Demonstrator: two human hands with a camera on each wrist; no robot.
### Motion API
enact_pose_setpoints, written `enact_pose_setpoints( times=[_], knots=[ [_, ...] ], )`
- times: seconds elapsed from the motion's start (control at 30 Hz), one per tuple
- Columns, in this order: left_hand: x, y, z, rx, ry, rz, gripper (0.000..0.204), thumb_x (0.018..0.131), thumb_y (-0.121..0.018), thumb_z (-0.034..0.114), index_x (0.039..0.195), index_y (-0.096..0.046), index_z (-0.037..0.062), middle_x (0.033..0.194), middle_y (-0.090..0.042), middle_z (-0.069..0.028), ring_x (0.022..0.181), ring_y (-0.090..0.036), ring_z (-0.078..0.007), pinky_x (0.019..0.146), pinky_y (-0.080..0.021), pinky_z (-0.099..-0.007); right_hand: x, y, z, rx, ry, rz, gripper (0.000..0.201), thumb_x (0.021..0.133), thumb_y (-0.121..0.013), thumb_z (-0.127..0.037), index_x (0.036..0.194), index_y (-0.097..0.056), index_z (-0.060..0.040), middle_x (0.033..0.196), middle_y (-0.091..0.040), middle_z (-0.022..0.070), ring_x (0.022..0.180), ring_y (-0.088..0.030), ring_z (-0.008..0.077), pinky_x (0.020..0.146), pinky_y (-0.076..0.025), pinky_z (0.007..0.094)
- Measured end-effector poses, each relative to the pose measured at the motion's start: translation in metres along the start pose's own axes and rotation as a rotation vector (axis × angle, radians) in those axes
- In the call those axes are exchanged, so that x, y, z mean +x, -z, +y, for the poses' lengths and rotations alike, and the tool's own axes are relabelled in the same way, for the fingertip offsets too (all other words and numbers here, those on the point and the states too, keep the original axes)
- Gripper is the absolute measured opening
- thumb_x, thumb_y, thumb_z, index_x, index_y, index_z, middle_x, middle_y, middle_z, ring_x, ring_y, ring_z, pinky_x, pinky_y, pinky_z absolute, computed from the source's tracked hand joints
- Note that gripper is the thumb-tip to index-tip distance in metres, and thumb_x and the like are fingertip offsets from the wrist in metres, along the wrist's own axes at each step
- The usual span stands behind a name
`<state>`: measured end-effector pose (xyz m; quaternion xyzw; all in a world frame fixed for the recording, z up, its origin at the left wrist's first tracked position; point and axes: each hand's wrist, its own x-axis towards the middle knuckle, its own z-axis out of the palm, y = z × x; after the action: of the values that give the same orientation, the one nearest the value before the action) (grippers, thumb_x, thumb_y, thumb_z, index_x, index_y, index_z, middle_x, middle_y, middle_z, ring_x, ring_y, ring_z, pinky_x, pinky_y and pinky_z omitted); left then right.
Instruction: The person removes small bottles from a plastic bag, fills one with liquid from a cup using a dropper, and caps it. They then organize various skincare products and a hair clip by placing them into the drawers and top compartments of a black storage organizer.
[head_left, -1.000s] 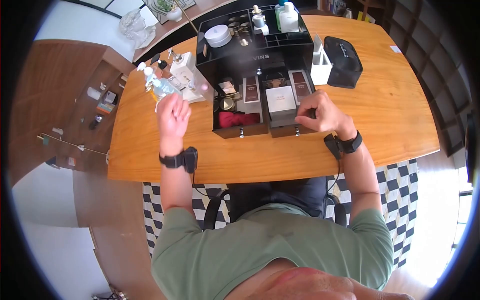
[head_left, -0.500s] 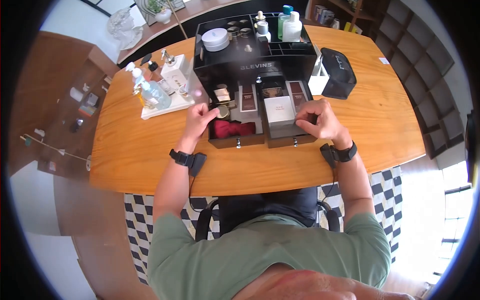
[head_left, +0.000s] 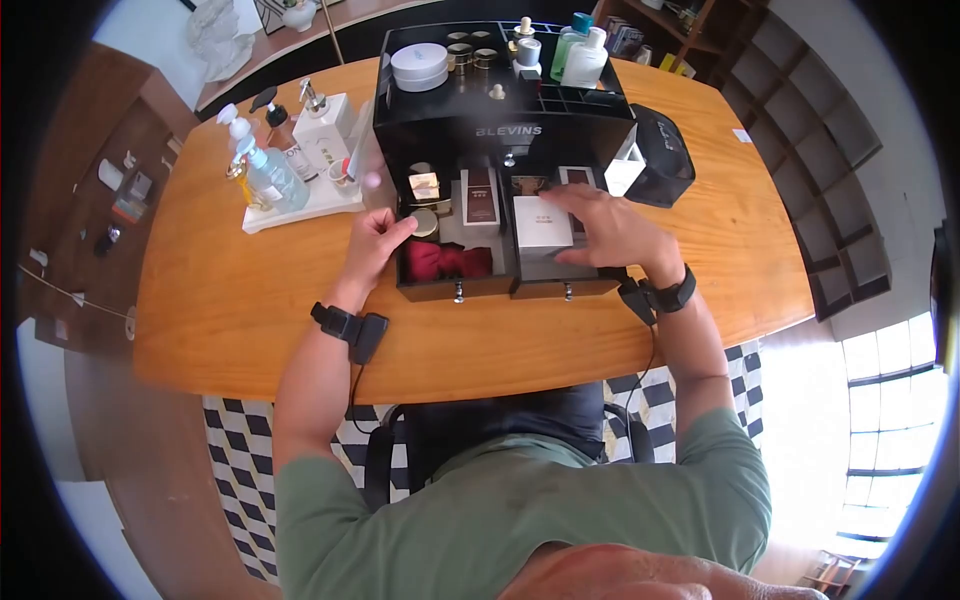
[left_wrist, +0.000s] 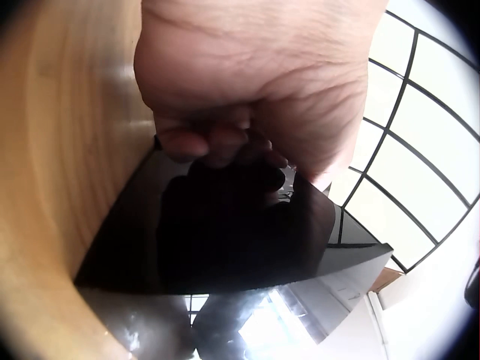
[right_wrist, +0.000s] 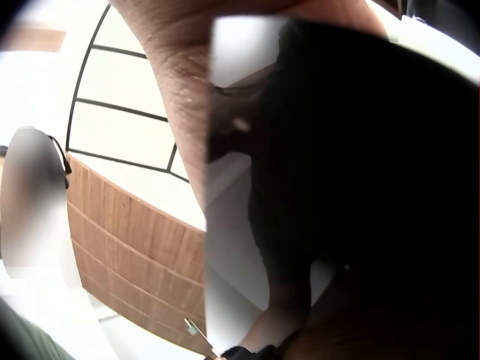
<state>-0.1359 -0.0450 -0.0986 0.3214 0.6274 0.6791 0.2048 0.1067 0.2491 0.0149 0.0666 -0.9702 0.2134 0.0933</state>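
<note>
Black organizer point(head_left: 430, 135); BLEVINS lettering point(head_left: 508, 131)

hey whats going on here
A person has two drawers of a black organizer pulled open. The left hand grips the side of the left drawer. The right hand is open over the right drawer, by a white box; whether it touches the box is unclear.

- At 12 o'clock from the person, an organizer point(head_left: 510, 112) on the table point(head_left: 480, 335).
- At 9 o'clock from it, pump bottles point(head_left: 275, 182) on a tray point(head_left: 250, 222).
- At 3 o'clock, a pouch point(head_left: 662, 160).
- Cloth point(head_left: 448, 262) in the left drawer point(head_left: 430, 291), box point(head_left: 541, 222) in the right drawer point(head_left: 592, 290).
</note>
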Motion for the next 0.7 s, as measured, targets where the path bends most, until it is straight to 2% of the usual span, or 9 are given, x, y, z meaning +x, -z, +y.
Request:
enact_pose_setpoints(
  times=[0.2, 0.3, 0.37, 0.4, 0.43, 0.5, 0.53, 0.7],
  knots=[
    [0.0, 0.0, -0.006, -0.039, 0.021, 0.018, 0.048, 0.091, -0.08, 0.016, 0.062, -0.041, 0.0143, 0.062, -0.04, 0.0111, 0.06, -0.031, -0.0014, 0.053, -0.022, -0.026, -0.005, -0.005, 0.002, 0.007, 0.025, 0.055, 0.077, 0.067, -0.091, -0.015, 0.136, -0.06, 0.0006, 0.127, -0.064, 0.0208, 0.114, -0.063, 0.0418, 0.095, -0.055, 0.0428],
    [0.0, 0.001, -0.009, -0.052, -0.002, 0.02, 0.048, 0.092, -0.079, 0.015, 0.062, -0.041, 0.0142, 0.063, -0.04, 0.011, 0.06, -0.031, -0.0011, 0.053, -0.022, -0.0259, -0.009, -0.003, 0.008, 0.064, 0.058, 0.171, 0.079, 0.065, -0.09, -0.013, 0.136, -0.06, 0.0013, 0.128, -0.063, 0.0224, 0.116, -0.064, 0.0414, 0.098, -0.054, 0.0413],
    [-0.002, 0.001, -0.007, -0.054, 0.011, 0.016, 0.048, 0.092, -0.079, 0.015, 0.062, -0.041, 0.0141, 0.063, -0.04, 0.0111, 0.06, -0.031, -0.0011, 0.053, -0.022, -0.0257, -0.01, 0.002, 0.016, 0.223, 0.071, 0.246, 0.082, 0.064, -0.09, -0.01, 0.138, -0.058, 0.0036, 0.13, -0.062, 0.0222, 0.118, -0.065, 0.0364, 0.101, -0.052, 0.0384],
    [-0.002, 0.0, -0.004, -0.059, 0.014, 0.018, 0.048, 0.092, -0.079, 0.014, 0.062, -0.041, 0.0141, 0.063, -0.04, 0.0111, 0.061, -0.03, -0.001, 0.053, -0.022, -0.0256, -0.011, 0.004, 0.02, 0.314, 0.098, 0.296, 0.076, 0.067, -0.085, -0.009, 0.138, -0.059, 0.0003, 0.121, -0.065, 0.018, 0.109, -0.067, 0.0321, 0.093, -0.054, 0.0391],
    [-0.001, 0.0, -0.002, -0.059, 0.022, 0.009, 0.048, 0.092, -0.079, 0.014, 0.062, -0.041, 0.0141, 0.063, -0.04, 0.0111, 0.061, -0.03, -0.001, 0.053, -0.022, -0.0256, -0.014, 0.006, 0.022, 0.487, 0.04, 0.321, 0.075, 0.069, -0.084, -0.005, 0.139, -0.058, 0.0013, 0.124, -0.064, 0.0133, 0.113, -0.066, 0.0239, 0.096, -0.054, 0.0374],
    [-0.003, -0.002, -0.001, -0.061, -0.006, 0.024, 0.047, 0.093, -0.077, 0.013, 0.062, -0.041, 0.0139, 0.063, -0.04, 0.0112, 0.061, -0.03, -0.0009, 0.053, -0.022, -0.0252, -0.019, 0.016, 0.031, 0.608, 0.06, 0.426, 0.074, 0.07, -0.083, 0.0, 0.139, -0.058, 0.0019, 0.127, -0.062, 0.0101, 0.116, -0.062, 0.0199, 0.101, -0.052, 0.0365],
    [-0.001, 0.001, -0.005, -0.048, 0.006, 0.028, 0.048, 0.093, -0.077, 0.013, 0.063, -0.041, 0.0146, 0.063, -0.038, 0.0115, 0.061, -0.03, -0.0008, 0.054, -0.022, -0.025, -0.024, 0.024, 0.038, 0.73, 0.075, 0.449, 0.074, 0.07, -0.081, 0.004, 0.14, -0.057, 0.0021, 0.128, -0.061, 0.0093, 0.119, -0.06, 0.0194, 0.106, -0.05, 0.0357],
    [-0.001, 0.002, -0.007, -0.053, -0.011, 0.015, 0.048, 0.094, -0.077, 0.013, 0.064, -0.04, 0.0161, 0.065, -0.037, 0.012, 0.062, -0.029, -0.0005, 0.054, -0.022, -0.0246, -0.06, 0.067, 0.088, 0.784, 0.038, 0.479, 0.073, 0.071, -0.078, -0.009, 0.14, -0.056, 0.0053, 0.126, -0.064, 0.0116, 0.113, -0.061, 0.0197, 0.101, -0.048, 0.0338]
  ],
)
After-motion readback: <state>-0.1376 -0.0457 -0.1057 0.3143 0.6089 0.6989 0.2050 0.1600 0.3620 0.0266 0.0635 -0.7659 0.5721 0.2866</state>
